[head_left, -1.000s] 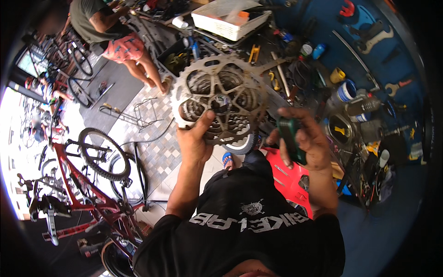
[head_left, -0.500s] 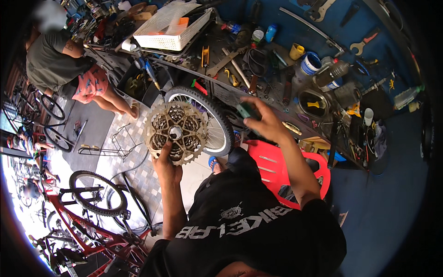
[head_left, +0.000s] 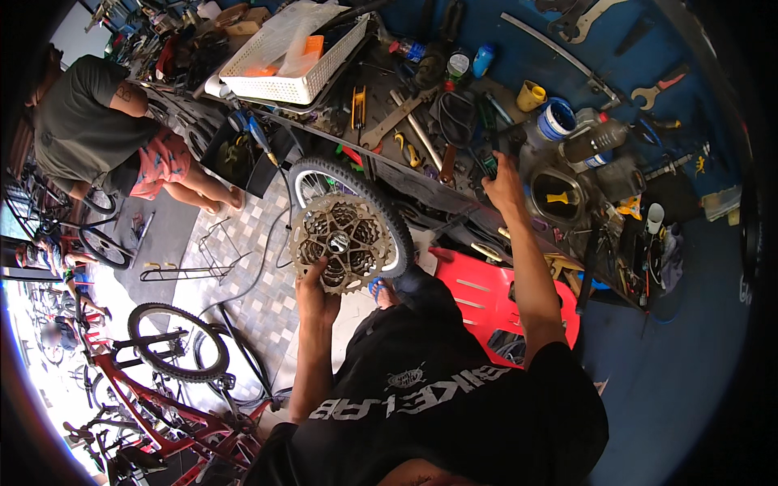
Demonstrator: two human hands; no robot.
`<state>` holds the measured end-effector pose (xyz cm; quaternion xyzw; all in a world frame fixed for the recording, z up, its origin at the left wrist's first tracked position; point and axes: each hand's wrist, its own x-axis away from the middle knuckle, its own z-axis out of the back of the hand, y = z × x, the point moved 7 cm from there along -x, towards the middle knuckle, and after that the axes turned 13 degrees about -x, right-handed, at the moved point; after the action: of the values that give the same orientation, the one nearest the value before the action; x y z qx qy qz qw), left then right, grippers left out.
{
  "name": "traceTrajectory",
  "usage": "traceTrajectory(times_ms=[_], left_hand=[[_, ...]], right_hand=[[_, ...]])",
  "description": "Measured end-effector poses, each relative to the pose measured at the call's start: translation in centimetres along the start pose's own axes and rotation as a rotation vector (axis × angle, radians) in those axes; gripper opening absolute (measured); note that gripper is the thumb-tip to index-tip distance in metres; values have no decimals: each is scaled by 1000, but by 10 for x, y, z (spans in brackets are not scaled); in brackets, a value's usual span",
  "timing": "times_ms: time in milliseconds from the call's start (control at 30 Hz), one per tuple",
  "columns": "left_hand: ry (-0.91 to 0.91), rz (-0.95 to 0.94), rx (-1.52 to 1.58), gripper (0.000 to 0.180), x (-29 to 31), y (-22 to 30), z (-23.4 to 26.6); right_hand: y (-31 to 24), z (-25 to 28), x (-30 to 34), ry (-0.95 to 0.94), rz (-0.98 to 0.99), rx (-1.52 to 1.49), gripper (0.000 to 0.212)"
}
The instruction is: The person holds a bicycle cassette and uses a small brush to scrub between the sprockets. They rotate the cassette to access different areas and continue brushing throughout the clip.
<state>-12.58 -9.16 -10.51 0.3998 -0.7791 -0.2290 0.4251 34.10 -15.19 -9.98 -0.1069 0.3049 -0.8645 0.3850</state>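
My left hand grips a large bicycle cassette by its lower edge, thumb across its face. Its toothed rings and open-armed back face up toward me. Over the workbench, my right hand is closed around a small dark green object among the tools; its kind cannot be made out. Just beyond the cassette stands a bicycle wheel with a black tyre, partly hidden by it.
A white basket sits on the bench's left part. Near my right hand are a blue-and-white tub, a yellow cup and a dark tray. A red plastic chair stands below my right arm. Another person works at left.
My right hand has moved away from me and right, down to the bench with the dark green object. The cassette in my left hand has shifted slightly right.
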Motion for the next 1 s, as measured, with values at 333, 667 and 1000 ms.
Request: traceTrajectory(times_ms=[333,667,1000], left_hand=[[-8,-60,-226,42,-63,25,-66],[31,-24,-239,42,-96,11,-88],[38,-1,-231,45,-111,6,-100]], right_hand=[[21,-4,-57,38,-2,11,62],[34,-3,-74,-2,17,76,60],[29,-6,-69,-12,-78,24,61]])
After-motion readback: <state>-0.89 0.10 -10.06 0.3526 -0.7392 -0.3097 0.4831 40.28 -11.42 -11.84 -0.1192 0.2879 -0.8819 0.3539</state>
